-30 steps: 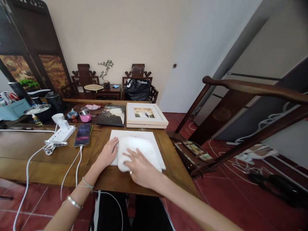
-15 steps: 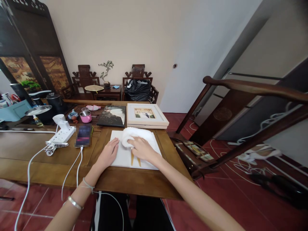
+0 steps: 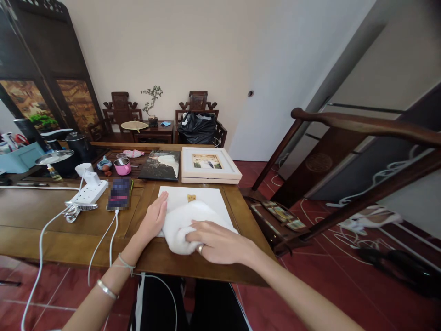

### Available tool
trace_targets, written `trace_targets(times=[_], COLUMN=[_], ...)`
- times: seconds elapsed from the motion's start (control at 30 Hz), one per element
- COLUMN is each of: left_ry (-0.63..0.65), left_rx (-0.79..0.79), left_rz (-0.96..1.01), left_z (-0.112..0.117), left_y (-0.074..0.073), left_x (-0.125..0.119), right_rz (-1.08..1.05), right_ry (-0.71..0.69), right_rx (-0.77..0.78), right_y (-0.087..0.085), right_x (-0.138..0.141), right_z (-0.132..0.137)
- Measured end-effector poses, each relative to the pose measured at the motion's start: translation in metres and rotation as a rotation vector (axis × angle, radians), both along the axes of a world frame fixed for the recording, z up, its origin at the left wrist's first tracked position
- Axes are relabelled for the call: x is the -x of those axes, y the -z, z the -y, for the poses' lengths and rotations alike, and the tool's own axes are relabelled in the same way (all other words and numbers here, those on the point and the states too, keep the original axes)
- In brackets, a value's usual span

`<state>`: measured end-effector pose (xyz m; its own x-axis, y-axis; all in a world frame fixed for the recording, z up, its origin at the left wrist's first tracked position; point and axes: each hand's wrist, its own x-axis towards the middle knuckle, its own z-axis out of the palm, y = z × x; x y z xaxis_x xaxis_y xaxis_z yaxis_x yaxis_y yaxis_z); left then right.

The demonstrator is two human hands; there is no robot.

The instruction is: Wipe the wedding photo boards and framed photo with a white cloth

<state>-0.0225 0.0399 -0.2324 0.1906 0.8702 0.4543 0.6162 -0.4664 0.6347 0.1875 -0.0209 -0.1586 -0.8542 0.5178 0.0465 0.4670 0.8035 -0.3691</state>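
A flat white rectangular panel [image 3: 213, 195] lies on the wooden table in front of me, with a small gold-brown mark showing near its top. My right hand [image 3: 218, 241] grips a fluffy white cloth [image 3: 196, 214] that is bunched over the lower part of the panel and covers much of it. A ring shows on that hand. My left hand [image 3: 155, 214] rests with straight fingers along the panel's left edge, holding nothing.
Behind the panel are a stack of white picture frames [image 3: 212, 168] and a dark photo panel [image 3: 160, 165]. Leftward are a phone [image 3: 119, 194] on a cable, a white power strip [image 3: 91, 192] and a pink cup [image 3: 122, 166]. A wooden chair [image 3: 320, 161] stands at the right.
My right hand has pulled the white cloth from the panel's top toward me, down to its near edge. The gold-brown mark's upper end is now uncovered. My left hand has hardly moved.
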Motion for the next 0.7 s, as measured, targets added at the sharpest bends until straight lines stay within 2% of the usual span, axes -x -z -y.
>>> trace_targets(times=[0.13, 0.27, 0.33, 0.5, 0.6, 0.7], left_ry=[0.038, 0.052, 0.056, 0.046, 0.046, 0.054], left_rx=[0.032, 0.067, 0.073, 0.057, 0.059, 0.053], left_rz=[-0.111, -0.162, -0.171, -0.182, -0.189, -0.192], left_z=[-0.003, -0.004, -0.004, -0.002, -0.001, -0.002], left_y=[0.005, 0.006, 0.006, 0.004, 0.003, 0.004], left_x=[0.000, 0.000, 0.000, -0.001, -0.001, 0.000], right_rz=[0.053, -0.061, -0.109, -0.160, -0.153, -0.156], right_ry=[0.164, 0.340, 0.380, 0.367, 0.325, 0.313], right_rx=[-0.004, -0.004, -0.007, -0.022, -0.019, -0.029], right_y=[-0.001, 0.010, 0.013, 0.009, 0.006, 0.005], right_x=[-0.013, -0.008, 0.000, 0.034, 0.054, 0.061], right_z=[-0.014, -0.053, -0.077, -0.123, -0.131, -0.131])
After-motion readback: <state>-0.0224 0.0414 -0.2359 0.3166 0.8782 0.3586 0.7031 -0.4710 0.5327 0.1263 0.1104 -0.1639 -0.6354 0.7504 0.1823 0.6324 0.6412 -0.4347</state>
